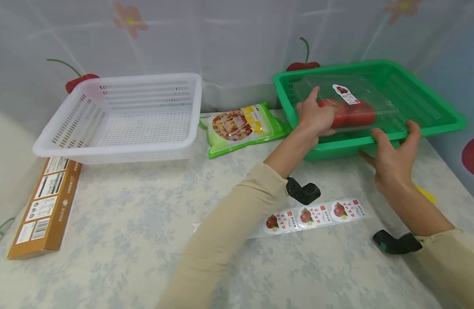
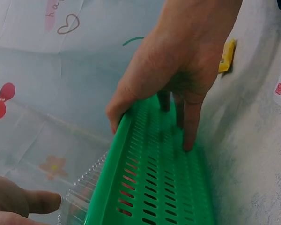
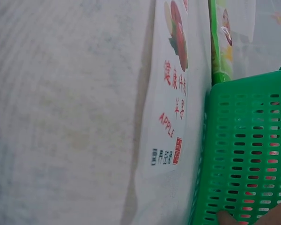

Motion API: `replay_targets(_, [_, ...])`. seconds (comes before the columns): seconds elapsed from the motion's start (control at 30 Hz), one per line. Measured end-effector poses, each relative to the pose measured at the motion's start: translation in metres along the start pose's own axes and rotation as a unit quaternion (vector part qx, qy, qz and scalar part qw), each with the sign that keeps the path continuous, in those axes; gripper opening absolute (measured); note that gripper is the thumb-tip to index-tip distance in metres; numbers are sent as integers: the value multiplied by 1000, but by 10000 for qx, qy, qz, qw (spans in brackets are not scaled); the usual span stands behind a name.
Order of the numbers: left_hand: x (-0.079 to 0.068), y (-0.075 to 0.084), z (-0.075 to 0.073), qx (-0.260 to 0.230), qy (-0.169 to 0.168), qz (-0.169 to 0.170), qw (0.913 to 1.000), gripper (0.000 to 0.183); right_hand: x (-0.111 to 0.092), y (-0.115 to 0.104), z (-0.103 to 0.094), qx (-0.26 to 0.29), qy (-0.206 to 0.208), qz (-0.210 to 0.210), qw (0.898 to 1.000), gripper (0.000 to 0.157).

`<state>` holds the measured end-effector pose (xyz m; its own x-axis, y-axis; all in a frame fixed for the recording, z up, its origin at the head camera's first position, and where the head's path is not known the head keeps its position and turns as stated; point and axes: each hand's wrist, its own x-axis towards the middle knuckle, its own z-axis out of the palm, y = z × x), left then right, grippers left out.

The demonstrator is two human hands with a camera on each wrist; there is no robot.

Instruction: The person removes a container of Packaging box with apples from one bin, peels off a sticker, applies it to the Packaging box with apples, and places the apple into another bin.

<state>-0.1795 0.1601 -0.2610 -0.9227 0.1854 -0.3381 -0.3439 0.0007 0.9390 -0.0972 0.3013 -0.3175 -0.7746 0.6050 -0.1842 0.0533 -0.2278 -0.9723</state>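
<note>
A clear plastic box [image 1: 370,92] of red apples [image 1: 360,116], with a small label [image 1: 346,94] on its lid, sits tilted inside the green basket [image 1: 430,101]. My left hand [image 1: 314,113] holds the box at its left end, one finger stretched over the lid. In the left wrist view, the left thumb [image 2: 43,201] meets the box's ridged edge. My right hand [image 1: 395,159] grips the basket's near rim, several fingers against the slotted side, as the left wrist view shows. A strip of apple labels [image 1: 314,216] lies on the table below the forearms.
A white basket [image 1: 117,150] stands at the left, beside an orange-brown carton [image 1: 47,206]. Between the two baskets lies a green food packet [image 1: 241,128]. Something yellow [image 1: 426,194] shows behind the right wrist. A patterned curtain [image 1: 237,43] backs the table [image 1: 136,240].
</note>
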Motion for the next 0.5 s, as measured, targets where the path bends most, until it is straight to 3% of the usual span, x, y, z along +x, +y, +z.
replay_targets(0.23, [1,0,-5,520,-245,101,9983,78,-1,0,1,-131,-101,-136,9998,76])
replay_targets(0.5, [-2,-1,-3,762,-124,293,9966,86,1,3,-1,-224,-149,-234,9994,75])
